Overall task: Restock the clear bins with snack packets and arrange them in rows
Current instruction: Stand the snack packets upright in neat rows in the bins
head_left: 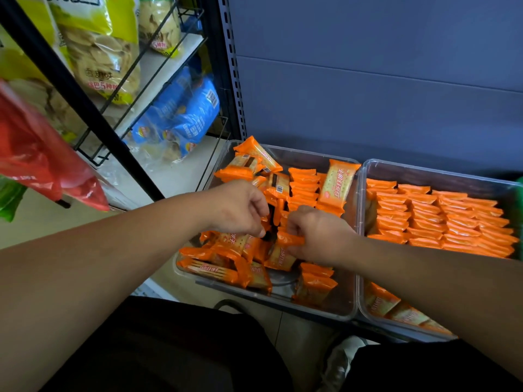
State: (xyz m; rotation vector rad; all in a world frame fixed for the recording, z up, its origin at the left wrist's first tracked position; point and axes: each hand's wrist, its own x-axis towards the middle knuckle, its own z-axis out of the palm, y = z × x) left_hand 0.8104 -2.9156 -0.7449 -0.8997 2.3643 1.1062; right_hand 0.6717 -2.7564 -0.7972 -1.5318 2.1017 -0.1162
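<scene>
Pinching an orange cracker packet [290,239], long axis left-right, in fingers [295,222] of right hand [322,236]; left hand [237,205] curled just far-left, grip unclear.

place: shop | evidence: slotted metal shelf upright [230,66]; wire rack [158,75] with big chip bags [99,49]; clear bins [359,193] full of identical orange snack packets [441,219]

I see two clear bins side by side: the left bin [351,304] holds mostly jumbled orange snack packets [215,268]; the right bin [424,168] has upright packets [441,219] in neat rows.
</scene>
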